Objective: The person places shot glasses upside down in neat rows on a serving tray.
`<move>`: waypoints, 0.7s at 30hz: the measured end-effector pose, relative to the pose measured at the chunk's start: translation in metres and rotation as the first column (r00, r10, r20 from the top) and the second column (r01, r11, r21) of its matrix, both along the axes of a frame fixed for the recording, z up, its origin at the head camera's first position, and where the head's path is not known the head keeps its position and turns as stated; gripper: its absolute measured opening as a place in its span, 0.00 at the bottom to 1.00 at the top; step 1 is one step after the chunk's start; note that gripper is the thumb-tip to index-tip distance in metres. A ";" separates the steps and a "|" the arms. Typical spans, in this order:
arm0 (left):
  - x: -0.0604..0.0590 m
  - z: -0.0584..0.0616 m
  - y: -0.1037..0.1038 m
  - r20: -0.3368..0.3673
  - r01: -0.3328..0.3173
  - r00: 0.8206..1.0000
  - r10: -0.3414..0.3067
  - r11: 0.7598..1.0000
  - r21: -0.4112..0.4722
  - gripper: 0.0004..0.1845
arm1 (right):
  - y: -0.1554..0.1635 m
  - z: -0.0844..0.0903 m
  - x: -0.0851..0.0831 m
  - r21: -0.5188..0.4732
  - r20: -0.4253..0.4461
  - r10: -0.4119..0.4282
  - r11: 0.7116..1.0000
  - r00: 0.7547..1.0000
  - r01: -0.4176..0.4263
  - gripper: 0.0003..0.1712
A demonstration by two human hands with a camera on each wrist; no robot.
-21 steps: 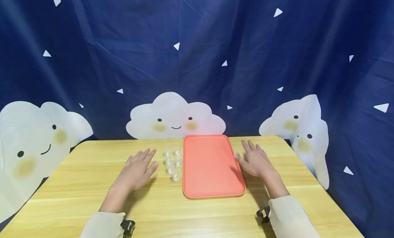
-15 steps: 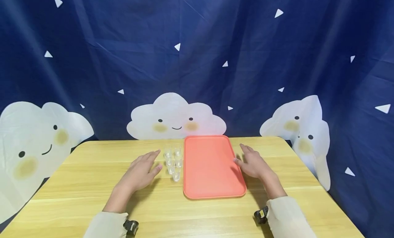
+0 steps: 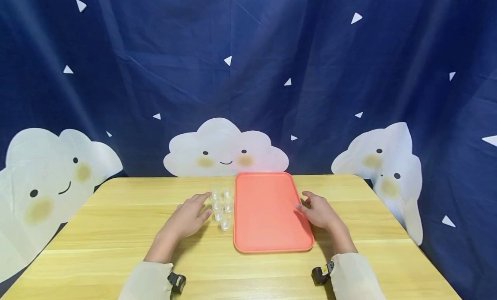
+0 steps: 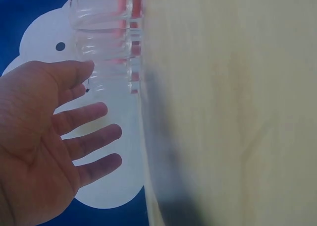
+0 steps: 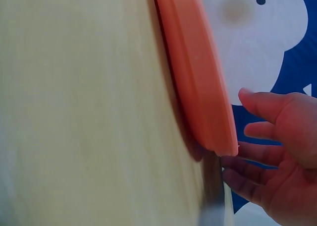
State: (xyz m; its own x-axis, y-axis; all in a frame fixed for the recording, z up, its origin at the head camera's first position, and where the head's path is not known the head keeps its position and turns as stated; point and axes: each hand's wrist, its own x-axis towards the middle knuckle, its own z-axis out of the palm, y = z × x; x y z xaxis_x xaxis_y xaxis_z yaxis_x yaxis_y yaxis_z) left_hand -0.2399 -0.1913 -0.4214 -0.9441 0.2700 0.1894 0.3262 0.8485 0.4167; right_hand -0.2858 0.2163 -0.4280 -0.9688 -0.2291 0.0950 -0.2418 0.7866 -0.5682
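Released, both hands: the left hand (image 3: pixel 186 216) has its fingers loosely extended beside a cluster of clear cups (image 3: pixel 228 206), which stand upright just left of the red tray (image 3: pixel 272 213). The right hand (image 3: pixel 320 210) has its fingers slightly bent at the tray's right edge, thumb by the rim; whether it touches, I cannot tell. Under the tray is a wooden table (image 3: pixel 256 272). Beyond the tray hangs a blue curtain (image 3: pixel 256 41) with a smiling white cloud (image 3: pixel 226 138).
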 end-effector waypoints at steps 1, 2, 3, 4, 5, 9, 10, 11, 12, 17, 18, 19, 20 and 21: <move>-0.001 -0.001 0.000 0.004 0.000 1.000 0.000 1.000 -0.001 0.30 | 0.000 -0.001 0.000 -0.011 0.005 -0.002 1.000 1.000 0.002 0.33; -0.002 -0.001 0.000 0.007 0.000 1.000 0.000 1.000 -0.003 0.30 | 0.000 -0.001 0.000 -0.022 0.008 0.000 1.000 1.000 0.001 0.32; -0.003 -0.001 -0.001 0.008 0.000 1.000 0.000 1.000 -0.005 0.30 | 0.000 -0.002 0.000 -0.035 0.012 0.003 0.999 1.000 -0.003 0.31; -0.005 -0.002 -0.001 0.006 0.001 1.000 -0.001 1.000 -0.006 0.30 | 0.001 -0.003 0.000 -0.046 0.018 0.006 0.999 1.000 -0.005 0.30; -0.006 -0.002 -0.001 0.005 0.001 1.000 -0.001 1.000 -0.007 0.30 | 0.001 -0.004 0.001 -0.056 0.024 0.007 0.998 1.000 -0.006 0.29; -0.012 -0.001 0.000 -0.006 0.006 1.000 -0.006 1.000 -0.007 0.29 | 0.005 -0.008 0.002 -0.086 0.048 -0.003 0.996 0.999 0.007 0.27; -0.013 -0.001 0.000 -0.004 0.008 1.000 -0.008 1.000 -0.006 0.29 | 0.006 -0.009 0.002 -0.092 0.050 -0.004 0.996 0.999 0.008 0.26; -0.014 -0.001 0.001 -0.001 0.009 1.000 -0.009 1.000 -0.003 0.29 | 0.006 -0.010 0.002 -0.099 0.051 -0.006 0.995 0.999 0.011 0.26; -0.016 -0.001 0.001 0.003 0.011 1.000 -0.011 1.000 0.001 0.29 | 0.006 -0.010 0.003 -0.104 0.051 -0.006 0.995 0.999 0.011 0.25; -0.022 -0.001 0.002 0.015 0.027 1.000 -0.027 0.999 0.018 0.29 | 0.006 -0.012 0.003 -0.123 0.048 -0.004 0.992 0.999 0.010 0.24; -0.023 -0.001 0.002 0.012 0.033 0.999 -0.033 0.999 0.022 0.28 | 0.006 -0.011 0.002 -0.126 0.050 -0.006 0.992 0.999 0.012 0.23; -0.024 -0.002 0.002 0.008 0.038 0.999 -0.038 0.999 0.028 0.28 | 0.006 -0.011 0.002 -0.128 0.051 -0.008 0.992 0.999 0.014 0.23; -0.026 -0.002 0.002 0.006 0.040 0.999 -0.040 0.999 0.034 0.28 | 0.005 -0.011 0.002 -0.131 0.053 -0.011 0.991 0.999 0.018 0.23; -0.028 -0.002 0.002 0.001 0.042 0.999 -0.043 0.998 0.039 0.27 | 0.005 -0.011 0.002 -0.130 0.049 -0.007 0.991 0.999 0.013 0.23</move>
